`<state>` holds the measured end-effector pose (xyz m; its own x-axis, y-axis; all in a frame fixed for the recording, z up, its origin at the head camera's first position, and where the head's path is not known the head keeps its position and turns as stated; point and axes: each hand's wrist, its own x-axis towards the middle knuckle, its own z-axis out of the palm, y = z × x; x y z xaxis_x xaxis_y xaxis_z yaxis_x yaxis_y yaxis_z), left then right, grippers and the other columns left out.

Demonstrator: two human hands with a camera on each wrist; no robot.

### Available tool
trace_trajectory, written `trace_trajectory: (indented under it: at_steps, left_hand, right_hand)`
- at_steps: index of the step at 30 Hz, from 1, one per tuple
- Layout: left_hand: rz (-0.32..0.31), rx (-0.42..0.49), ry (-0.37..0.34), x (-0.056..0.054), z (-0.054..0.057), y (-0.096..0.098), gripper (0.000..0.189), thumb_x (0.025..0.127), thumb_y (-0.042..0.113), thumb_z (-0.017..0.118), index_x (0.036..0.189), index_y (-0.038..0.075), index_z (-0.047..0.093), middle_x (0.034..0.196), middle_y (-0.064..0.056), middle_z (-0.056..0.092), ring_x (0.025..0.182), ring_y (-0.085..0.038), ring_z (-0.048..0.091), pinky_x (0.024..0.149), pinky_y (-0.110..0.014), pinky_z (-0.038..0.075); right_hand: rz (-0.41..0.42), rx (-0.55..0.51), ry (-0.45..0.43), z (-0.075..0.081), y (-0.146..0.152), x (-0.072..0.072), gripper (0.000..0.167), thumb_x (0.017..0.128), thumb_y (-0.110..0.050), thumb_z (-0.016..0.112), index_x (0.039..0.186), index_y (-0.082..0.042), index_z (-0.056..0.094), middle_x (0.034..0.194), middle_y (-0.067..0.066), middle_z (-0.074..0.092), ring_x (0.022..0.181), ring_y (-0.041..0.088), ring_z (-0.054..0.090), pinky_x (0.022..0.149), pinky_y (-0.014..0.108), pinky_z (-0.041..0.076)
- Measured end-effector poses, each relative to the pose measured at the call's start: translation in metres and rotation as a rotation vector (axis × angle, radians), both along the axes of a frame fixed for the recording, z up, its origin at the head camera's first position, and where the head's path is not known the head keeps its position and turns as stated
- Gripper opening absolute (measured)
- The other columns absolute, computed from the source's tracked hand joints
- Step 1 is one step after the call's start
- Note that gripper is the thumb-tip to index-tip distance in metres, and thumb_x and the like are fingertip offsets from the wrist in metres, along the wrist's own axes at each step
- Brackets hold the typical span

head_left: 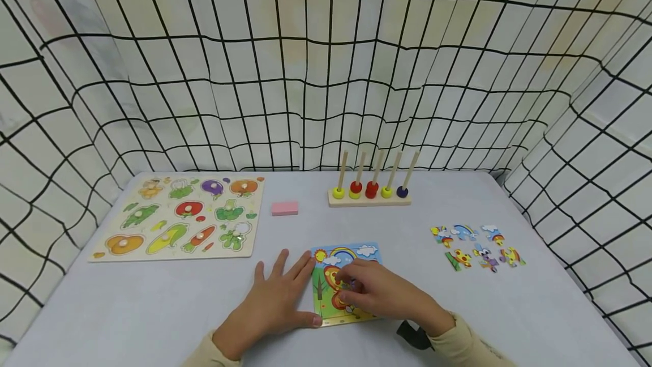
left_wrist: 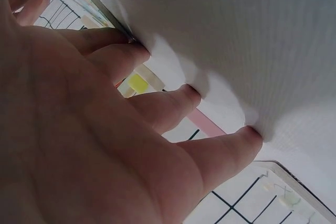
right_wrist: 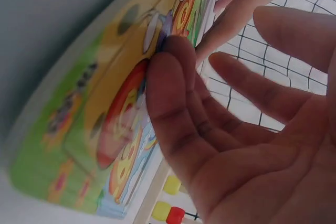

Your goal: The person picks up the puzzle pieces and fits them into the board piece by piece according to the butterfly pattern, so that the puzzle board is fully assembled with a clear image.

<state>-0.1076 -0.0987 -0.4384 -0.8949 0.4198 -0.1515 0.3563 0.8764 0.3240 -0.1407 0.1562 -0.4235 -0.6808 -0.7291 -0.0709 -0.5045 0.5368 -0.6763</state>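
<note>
A small colourful picture puzzle (head_left: 324, 311) with a sun, rainbow and butterfly lies on the white table in front of me. Beside its left edge, my left hand (head_left: 275, 299) rests palm down with fingers spread. Its thumb reaches the puzzle's lower left corner, and in the left wrist view several fingertips (left_wrist: 249, 136) touch the table. My right hand (head_left: 384, 287) is over the puzzle's right half and hides part of the picture. The right wrist view shows loosely bent fingers (right_wrist: 167, 85) with tips against the picture surface and the thumb held apart.
A vegetable peg puzzle board (head_left: 211, 251) lies at the left, near a pink block (head_left: 284, 208). Behind stands a wooden peg stand (head_left: 369, 201) with coloured beads. Several loose puzzle pieces (head_left: 462, 259) lie at the right. Black netting (head_left: 331, 81) surrounds the table.
</note>
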Motion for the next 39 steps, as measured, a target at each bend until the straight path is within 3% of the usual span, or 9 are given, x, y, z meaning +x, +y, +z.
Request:
trace_trajectory:
  at_steps: [12,21,30,39]
  left_hand:
    - [0.0,-0.012,-0.012,-0.002,0.002,0.0,0.114,0.079,0.071,0.084,0.166,0.01,0.041,0.173,-0.006,0.035,0.155,-0.053,0.025,0.109,-0.087,0.02]
    - [-0.003,0.009,-0.009,-0.002,0.0,-0.001,0.113,0.079,0.069,0.085,0.165,0.009,0.042,0.172,-0.006,0.036,0.155,-0.053,0.025,0.109,-0.087,0.02]
    - [-0.009,0.012,-0.002,-0.001,0.0,0.0,0.113,0.079,0.068,0.086,0.165,0.009,0.042,0.172,-0.006,0.037,0.155,-0.053,0.025,0.109,-0.088,0.02]
    - [-0.007,0.026,0.001,-0.001,-0.001,-0.002,0.114,0.079,0.068,0.086,0.165,0.008,0.042,0.172,-0.007,0.037,0.154,-0.054,0.025,0.108,-0.088,0.019]
  right_hand:
    - [-0.039,0.107,0.009,-0.007,-0.016,0.005,0.033,0.103,-0.033,0.074,0.129,-0.013,0.072,0.097,-0.008,0.054,0.077,0.004,0.05,0.063,0.022,0.043]
    - [-0.07,0.2,0.086,-0.005,-0.028,0.015,0.043,0.093,-0.034,0.087,0.129,-0.016,0.071,0.101,-0.005,0.054,0.082,0.007,0.049,0.067,0.023,0.046]
    - [-0.142,0.233,0.062,-0.003,-0.035,0.016,0.04,0.093,-0.034,0.087,0.122,-0.016,0.069,0.104,-0.002,0.056,0.085,0.01,0.051,0.071,0.026,0.047]
    - [-0.204,0.286,0.083,0.0,-0.048,0.019,0.044,0.088,-0.033,0.091,0.118,-0.015,0.065,0.101,0.002,0.055,0.08,0.013,0.052,0.065,0.027,0.048]
